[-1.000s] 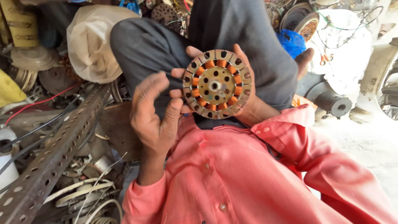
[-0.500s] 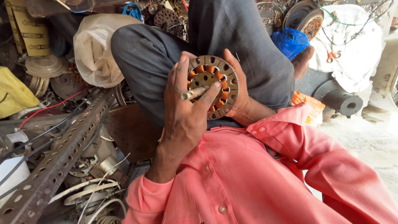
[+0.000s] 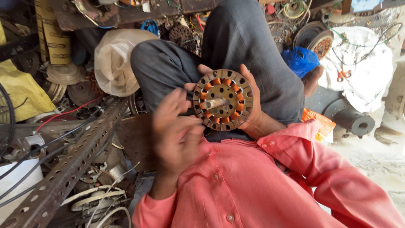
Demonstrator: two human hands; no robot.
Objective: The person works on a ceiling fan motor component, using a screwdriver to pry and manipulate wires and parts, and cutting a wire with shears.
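Stator disc [image 3: 223, 100], round w/ copper windings, sits mid-scene over lap, cupped in right hand [image 3: 252, 105] so its face shows. Left hand [image 3: 175, 131] blurred, fingers loosely spread, just left of it.

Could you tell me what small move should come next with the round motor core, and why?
Probably bring the left hand back to the short metal shaft and grip it. The right hand holds the round motor core from behind, face up, with the shaft sticking out of its centre, while the left hand is blurred and just off the core's left edge, holding nothing that shows.
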